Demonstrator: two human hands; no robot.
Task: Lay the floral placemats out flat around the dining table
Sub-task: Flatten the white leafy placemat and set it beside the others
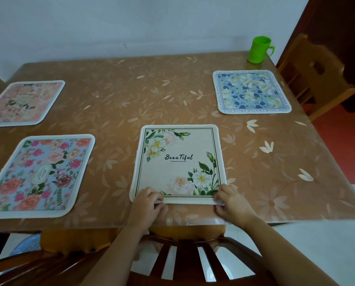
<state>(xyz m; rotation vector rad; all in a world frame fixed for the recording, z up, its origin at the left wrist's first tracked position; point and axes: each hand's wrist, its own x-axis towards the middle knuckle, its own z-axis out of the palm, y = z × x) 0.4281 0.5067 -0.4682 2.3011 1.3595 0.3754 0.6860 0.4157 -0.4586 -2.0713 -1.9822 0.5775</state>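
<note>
cream placemat (178, 159) lies straight ahead on counter (118, 104), near edge toward you; your left hand (149, 201) and right hand (230, 200) pinch its near corners, equally close.

Dining table (121, 100), brown leaf-print cover. Flat on top: cream "Beautiful" placemat (178, 162) near centre, rose-print placemat (42, 174) near left, peach placemat (21, 103) far left, blue placemat (252, 91) far right; green mug (259, 49) beyond it.

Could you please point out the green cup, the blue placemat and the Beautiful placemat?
green cup (258, 51): head view, side wall.
blue placemat (251, 92): head view, printed middle.
Beautiful placemat (178, 157): head view, its lettering.
</note>
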